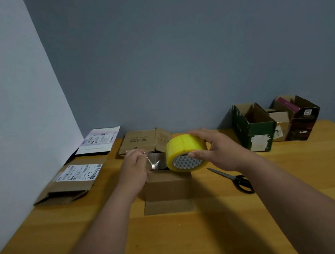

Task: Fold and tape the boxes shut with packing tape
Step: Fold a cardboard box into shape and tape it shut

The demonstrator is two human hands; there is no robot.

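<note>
Right hand (220, 150): grips the yellow tape roll (186, 152) above the small box (168, 191) at mid-bench (215, 235).
Left hand (135, 169): pinches the clear tape strip (153, 162) pulled from the roll — its fingertips are hidden.
Box top: covered by hands and roll — flaps hard to make out.
Scissors (236, 178): right of the box, partly behind the right wrist.

Head view, downward over table (194, 237)
</note>
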